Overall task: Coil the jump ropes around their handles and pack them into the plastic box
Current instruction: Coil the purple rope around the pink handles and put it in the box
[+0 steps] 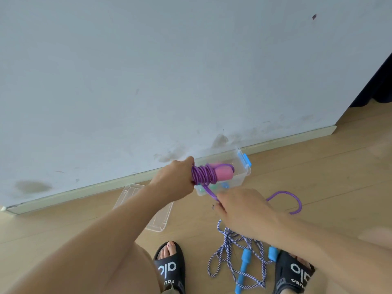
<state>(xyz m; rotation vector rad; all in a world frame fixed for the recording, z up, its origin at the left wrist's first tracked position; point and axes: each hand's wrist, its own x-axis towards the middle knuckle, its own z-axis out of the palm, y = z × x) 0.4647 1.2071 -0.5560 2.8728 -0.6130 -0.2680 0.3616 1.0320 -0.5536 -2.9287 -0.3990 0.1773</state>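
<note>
The left hand (177, 179) grips the pink handles (223, 171), fingers curled round their near end, with purple rope (203, 174) coiled tight about them. At four o'clock from it, the right hand (241, 211) pinches the loose purple strand, whose tail loops on the floor (318, 166) toward three o'clock. The plastic box (244, 170) stands behind the handles by the wall. At six o'clock lies a striped rope (231, 247) with blue handles (245, 259).

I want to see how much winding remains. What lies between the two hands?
In the head view, a taut stretch of purple rope runs from the coil at the left hand down to the right hand.
</note>
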